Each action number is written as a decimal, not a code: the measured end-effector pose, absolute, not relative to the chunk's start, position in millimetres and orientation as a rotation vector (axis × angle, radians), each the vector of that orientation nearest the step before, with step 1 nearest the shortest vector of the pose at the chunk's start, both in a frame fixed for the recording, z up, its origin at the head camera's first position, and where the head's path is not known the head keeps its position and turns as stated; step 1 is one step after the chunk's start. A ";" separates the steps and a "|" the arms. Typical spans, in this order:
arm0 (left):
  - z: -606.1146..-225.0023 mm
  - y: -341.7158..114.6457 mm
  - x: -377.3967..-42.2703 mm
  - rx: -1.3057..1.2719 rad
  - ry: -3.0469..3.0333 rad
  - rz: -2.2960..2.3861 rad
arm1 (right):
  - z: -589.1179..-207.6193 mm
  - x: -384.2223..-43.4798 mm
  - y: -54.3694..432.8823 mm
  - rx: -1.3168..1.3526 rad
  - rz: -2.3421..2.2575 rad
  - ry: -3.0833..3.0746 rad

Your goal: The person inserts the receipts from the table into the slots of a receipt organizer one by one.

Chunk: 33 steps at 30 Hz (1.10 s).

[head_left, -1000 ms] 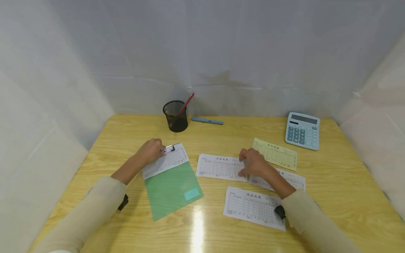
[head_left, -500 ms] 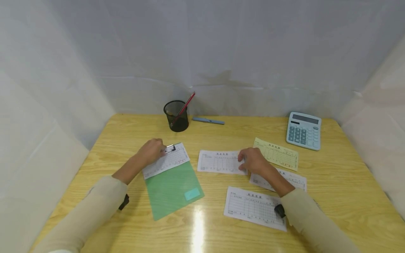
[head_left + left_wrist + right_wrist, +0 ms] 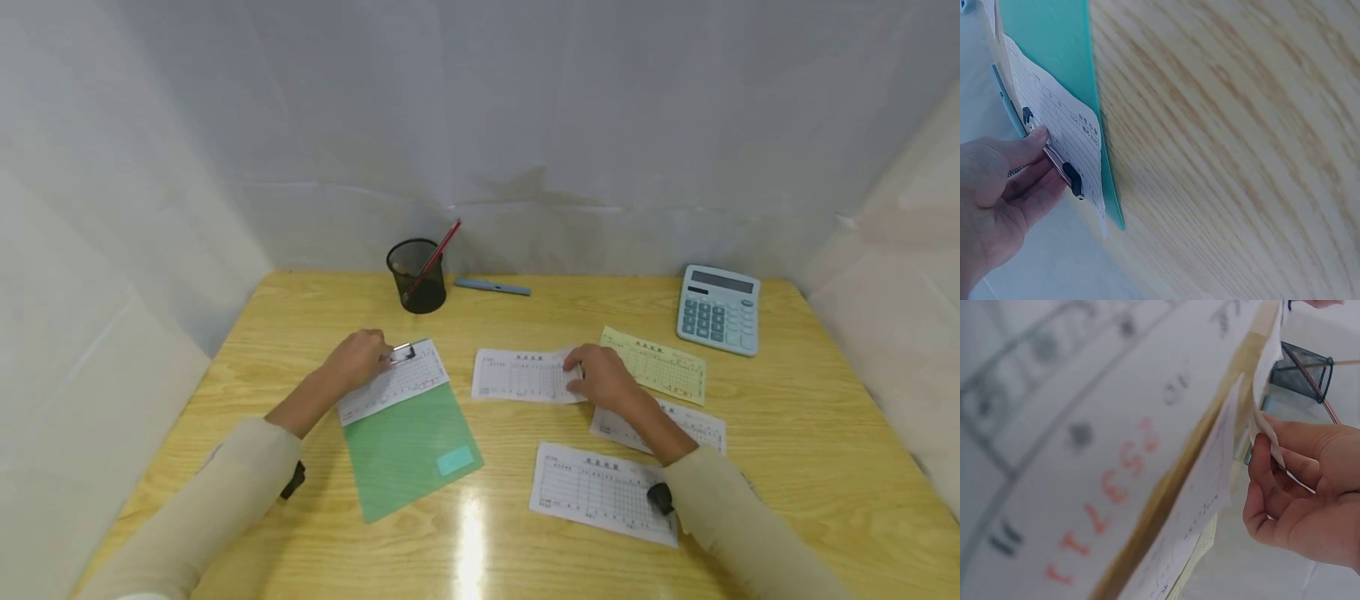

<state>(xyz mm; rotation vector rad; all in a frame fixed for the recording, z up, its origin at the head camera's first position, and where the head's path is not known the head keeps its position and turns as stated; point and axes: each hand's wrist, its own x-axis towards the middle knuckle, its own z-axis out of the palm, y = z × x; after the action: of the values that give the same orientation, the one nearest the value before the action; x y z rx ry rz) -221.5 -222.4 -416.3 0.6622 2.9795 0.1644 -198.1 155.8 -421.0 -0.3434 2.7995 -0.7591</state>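
Wooden table, pale cloth behind. Left hand pinches clip between thumb and fingers, at far edge of green board. Next, white slip, long axis sideways, stretches left from right hand, nearer one; thumb and fingers pinch its right end.

Green board, white gridded slips
The yellow slip is gridded too; the calculator pale blue, the surface yellow wood grain.

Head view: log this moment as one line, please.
left hand: pinches clip | clipped slip: on green folder | right hand: pinches white slip | yellow slip: on table
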 end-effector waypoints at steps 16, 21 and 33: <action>-418.1 -224.7 -223.6 0.714 2.987 0.171 | -397.4 -202.3 166.4 -0.401 -1.110 2.719; -418.1 -225.1 -223.3 0.709 2.980 0.172 | -391.6 -203.4 160.3 -0.500 -1.274 2.615; -419.2 -224.3 -223.4 0.658 2.978 0.201 | -395.0 -208.0 111.9 -0.646 -1.397 2.373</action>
<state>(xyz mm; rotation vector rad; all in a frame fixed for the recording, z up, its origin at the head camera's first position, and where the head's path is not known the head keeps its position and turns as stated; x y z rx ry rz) -223.4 -224.3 -419.2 0.6584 2.9775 0.2007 -208.0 111.9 -395.0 -0.6464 2.3726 -1.3968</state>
